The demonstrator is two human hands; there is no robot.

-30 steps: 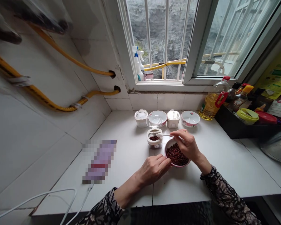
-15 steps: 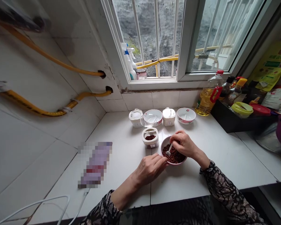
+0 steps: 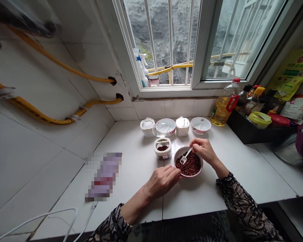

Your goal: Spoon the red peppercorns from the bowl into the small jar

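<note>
Beside the white bowl with a pink rim (image 3: 187, 147), the person's left hand (image 3: 163, 181) lies with its fingertips against the rim; whether it grips the bowl, one cannot tell. The right hand (image 3: 204, 152) is narrow and pinches a small white spoon (image 3: 184, 155), whose scoop is low over the dark red peppercorns (image 3: 189, 164) inside the bowl. Just left of the bowl stands an open white jar (image 3: 163, 149), also with peppercorns. Behind the bowl is a row of white jars (image 3: 182, 126) and small bowls (image 3: 201, 125).
</note>
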